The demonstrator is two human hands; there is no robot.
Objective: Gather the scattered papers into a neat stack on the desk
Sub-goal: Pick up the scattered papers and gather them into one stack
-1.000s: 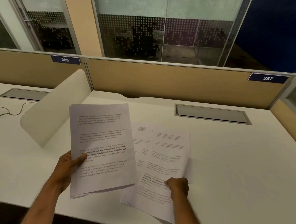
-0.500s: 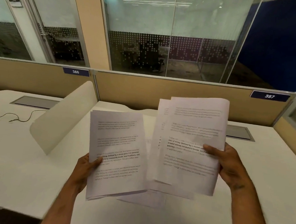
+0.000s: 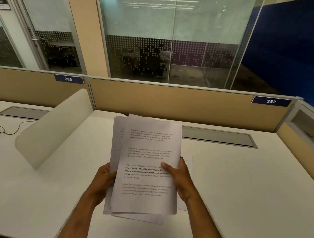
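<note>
Several printed white papers (image 3: 147, 151) form one loose, uneven bundle held upright above the white desk (image 3: 240, 188). My left hand (image 3: 104, 178) grips the bundle's left edge from behind. My right hand (image 3: 179, 177) grips its right edge, thumb across the front page. The sheets are fanned slightly, with corners sticking out at the top and bottom. One more sheet (image 3: 187, 163) seems to lie flat on the desk behind the bundle, mostly hidden.
A curved white divider (image 3: 54, 127) stands on the desk to the left. A grey cable hatch (image 3: 217, 136) sits behind the papers, with the tan partition (image 3: 172, 101) beyond it. A thin black cable (image 3: 6, 130) lies on the neighbouring desk at far left.
The two separate bundles, one in each hand, have been brought together into a single bundle held by both hands. The right hand lifted its sheets off the desk first.
</note>
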